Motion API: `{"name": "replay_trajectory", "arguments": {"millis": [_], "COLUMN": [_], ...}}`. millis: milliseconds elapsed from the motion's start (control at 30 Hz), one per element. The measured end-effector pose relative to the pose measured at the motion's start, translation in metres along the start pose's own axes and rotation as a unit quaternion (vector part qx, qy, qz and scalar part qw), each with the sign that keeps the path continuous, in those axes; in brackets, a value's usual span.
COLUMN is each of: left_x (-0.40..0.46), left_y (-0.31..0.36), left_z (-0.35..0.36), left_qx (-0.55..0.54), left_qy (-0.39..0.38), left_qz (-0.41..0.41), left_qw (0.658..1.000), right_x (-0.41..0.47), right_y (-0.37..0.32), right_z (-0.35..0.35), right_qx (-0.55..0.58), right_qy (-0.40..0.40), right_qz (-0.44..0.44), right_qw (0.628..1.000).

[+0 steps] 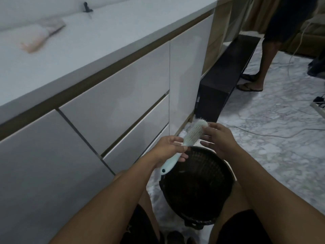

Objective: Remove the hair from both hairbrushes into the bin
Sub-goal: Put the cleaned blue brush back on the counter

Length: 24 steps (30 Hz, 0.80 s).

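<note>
Two hands work low over the black bin point(198, 205), which sits on the floor between my knees so loosened hair should fall straight in. My left hand point(168, 148) has its fingers point(182, 148) closed round the handle of the pale hairbrush point(189, 138), tilting the head up and away. My right hand point(219, 140) is spread loose against the bristles, holding nothing I can see. Farther off, on the white counter point(98, 37), a blurred pinkish shape point(35, 39) may be the second brush.
</note>
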<state>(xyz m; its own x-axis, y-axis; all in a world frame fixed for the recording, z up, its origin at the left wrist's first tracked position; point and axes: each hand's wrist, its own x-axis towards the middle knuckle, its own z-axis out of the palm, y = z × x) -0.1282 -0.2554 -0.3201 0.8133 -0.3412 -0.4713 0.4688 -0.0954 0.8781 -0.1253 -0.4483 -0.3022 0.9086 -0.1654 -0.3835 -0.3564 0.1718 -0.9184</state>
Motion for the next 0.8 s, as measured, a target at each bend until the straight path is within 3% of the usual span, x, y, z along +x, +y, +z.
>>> {"name": "replay_trajectory", "arguments": {"millis": [167, 400, 633, 800], "left_x": [-0.033, -0.085, -0.143, -0.178], "left_y": [0.039, 0.100, 0.169, 0.203], "left_z": [-0.009, -0.028, -0.047, -0.084], "left_qx": [0.035, 0.097, 0.157, 0.228], "left_qy": [0.007, 0.133, 0.226, 0.340], "left_qz": [0.032, 0.160, 0.264, 0.287], "left_qw": [0.999, 0.973, 0.924, 0.866], "right_x": [-0.010, -0.028, -0.071, -0.084], "right_y": [-0.057, -0.150, -0.224, -0.256], "right_z": [0.015, 0.052, 0.119, 0.177], "right_qx": [0.007, 0.056, 0.049, 0.033], "right_qy": [0.011, 0.026, -0.050, -0.121], "right_qz": [-0.045, -0.131, -0.209, -0.251], "right_qw": [0.999, 0.989, 0.975, 0.960]}}
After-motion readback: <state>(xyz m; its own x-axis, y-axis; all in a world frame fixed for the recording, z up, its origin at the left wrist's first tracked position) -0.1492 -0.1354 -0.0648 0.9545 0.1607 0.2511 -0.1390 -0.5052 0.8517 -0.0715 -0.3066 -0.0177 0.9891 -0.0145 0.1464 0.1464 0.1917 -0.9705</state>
